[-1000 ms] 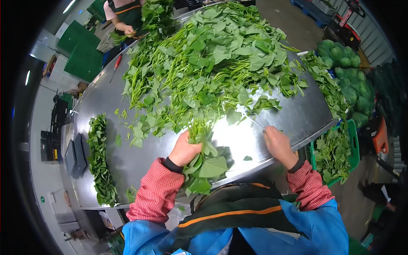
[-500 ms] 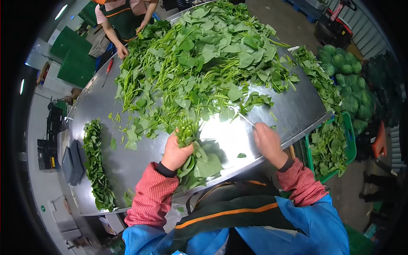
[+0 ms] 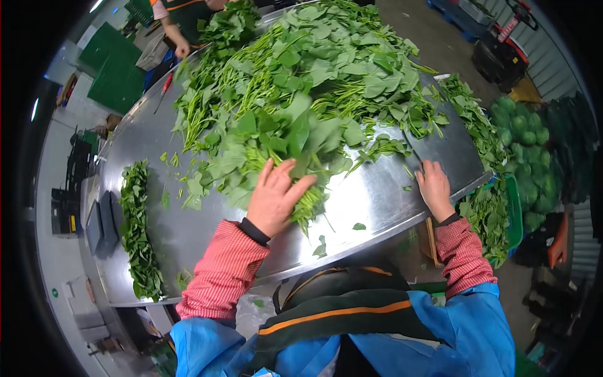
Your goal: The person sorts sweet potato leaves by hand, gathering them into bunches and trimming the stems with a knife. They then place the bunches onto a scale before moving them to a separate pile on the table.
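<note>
My left hand (image 3: 275, 196) lies over the stems of a bunch of leafy greens (image 3: 298, 135), its fingers curled across them and the thumb out to the right. The bunch's leaves point away from me and are partly blurred; its cut stem ends show just right of the hand. Near the table's right edge, my right hand (image 3: 434, 185) is closed around a thin knife (image 3: 411, 147), its dark blade pointing away over the metal. Beyond both hands rises a large heap of the same greens (image 3: 352, 69).
A neat row of greens (image 3: 138, 232) lies on the left of the metal table (image 3: 188, 251). A green crate (image 3: 515, 213) of greens stands at right, near netted round cabbages (image 3: 524, 144). Across the table is a co-worker's hand (image 3: 182, 50), by a red-handled knife (image 3: 166, 83).
The bunch in my left hand has turned, leaves now away from me and stems toward me, and has moved onto the table. My right hand and knife have shifted right.
</note>
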A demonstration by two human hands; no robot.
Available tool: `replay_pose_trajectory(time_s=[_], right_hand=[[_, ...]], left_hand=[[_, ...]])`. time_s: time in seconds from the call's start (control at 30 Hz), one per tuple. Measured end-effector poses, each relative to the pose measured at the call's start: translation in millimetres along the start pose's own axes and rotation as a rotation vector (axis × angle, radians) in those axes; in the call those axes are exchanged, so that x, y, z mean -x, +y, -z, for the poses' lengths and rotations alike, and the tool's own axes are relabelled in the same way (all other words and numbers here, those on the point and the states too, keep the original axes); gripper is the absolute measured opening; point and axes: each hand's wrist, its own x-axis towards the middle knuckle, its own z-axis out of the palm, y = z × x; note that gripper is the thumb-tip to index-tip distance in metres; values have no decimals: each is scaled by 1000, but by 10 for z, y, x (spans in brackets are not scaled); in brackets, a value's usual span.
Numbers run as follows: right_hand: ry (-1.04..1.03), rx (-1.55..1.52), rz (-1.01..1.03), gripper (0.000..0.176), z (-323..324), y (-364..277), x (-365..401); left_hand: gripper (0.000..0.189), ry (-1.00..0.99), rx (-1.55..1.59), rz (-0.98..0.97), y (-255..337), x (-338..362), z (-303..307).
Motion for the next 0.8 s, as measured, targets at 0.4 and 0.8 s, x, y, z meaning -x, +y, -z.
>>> replay_pose_trajectory(time_s=[0.4,0.8], right_hand=[[-217,-456,261,27,-1,-1655,21],[-502,-847,-52,25,-164,-2081,-73]], left_hand=[[50,214,1005,1132,130,1335,-640],[37,420,774,1009,197,1179,-725]])
